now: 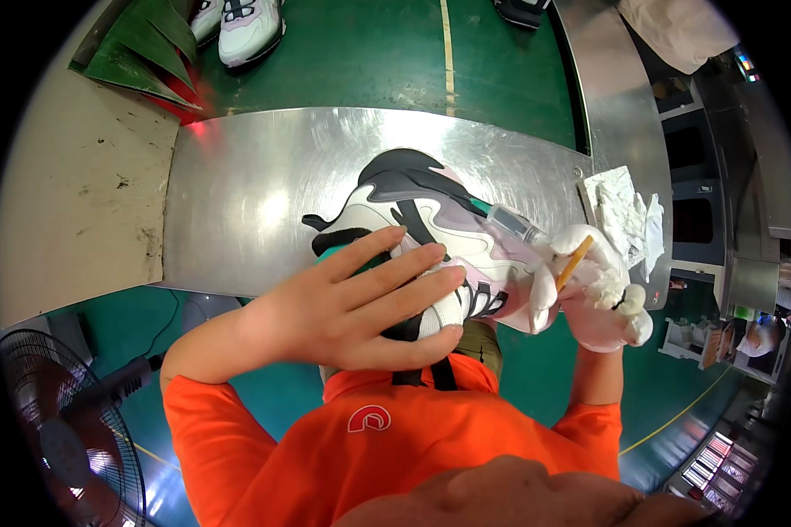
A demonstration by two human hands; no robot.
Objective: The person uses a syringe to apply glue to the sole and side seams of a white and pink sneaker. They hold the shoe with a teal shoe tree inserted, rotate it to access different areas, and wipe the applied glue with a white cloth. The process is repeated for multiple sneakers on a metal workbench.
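I had the shoe [444,235] at the counter's [255,184] near edge, probably light, soft-sided, best gripped by its stiffer sole [410,183], left fingers [404,266] spread against it, right fingers [543,294] clamped on a syringe [511,223].

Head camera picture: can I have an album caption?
The bare left hand rests on a lilac-trimmed sneaker; the gloved right hand holds a green-tipped syringe.

Smooth, glossy metal makes the counter [246,180], clear plastic the syringe [511,223], matt cloth the orange shirt [453,430].
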